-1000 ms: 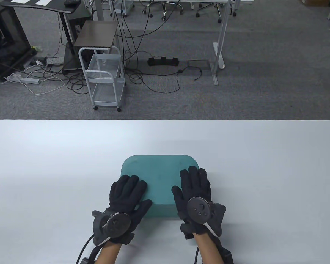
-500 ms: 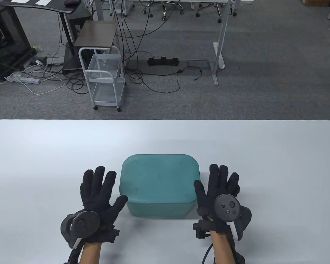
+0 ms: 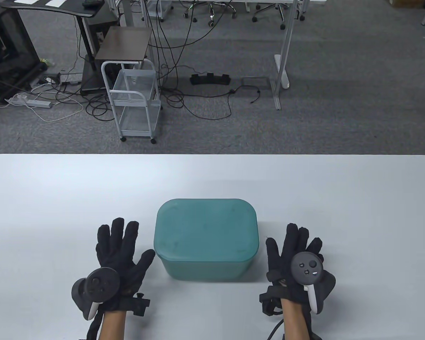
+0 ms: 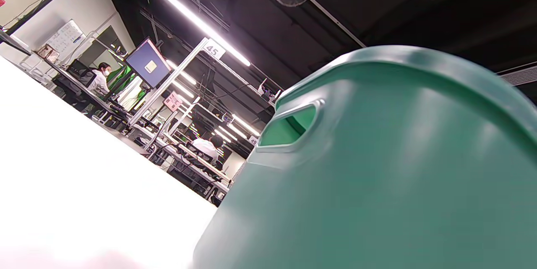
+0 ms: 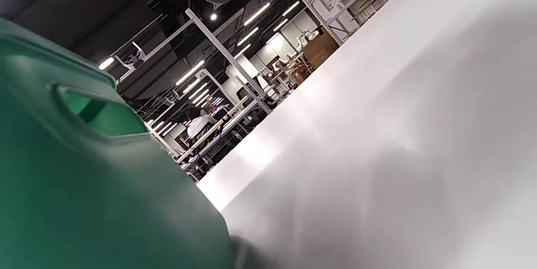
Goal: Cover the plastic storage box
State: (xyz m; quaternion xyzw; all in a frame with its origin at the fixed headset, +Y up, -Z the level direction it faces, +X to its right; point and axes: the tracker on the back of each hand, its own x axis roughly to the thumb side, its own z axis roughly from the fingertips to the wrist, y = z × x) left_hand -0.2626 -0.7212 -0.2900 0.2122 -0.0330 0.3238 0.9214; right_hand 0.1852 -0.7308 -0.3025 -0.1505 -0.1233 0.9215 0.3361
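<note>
A teal plastic storage box stands near the front middle of the white table, with its teal lid lying flat on top. My left hand lies open and flat on the table just left of the box, apart from it. My right hand lies open and flat just right of the box, apart from it. The left wrist view shows the box's side with a handle cut-out. The right wrist view shows the other side and its cut-out.
The table's far edge runs across the middle of the table view. Beyond it on the grey carpet stand a white wire trolley, cables and desk legs.
Both hands lifted off the lid and moved outward and back, down to the table on either side of the box. The lid stays on the box.
</note>
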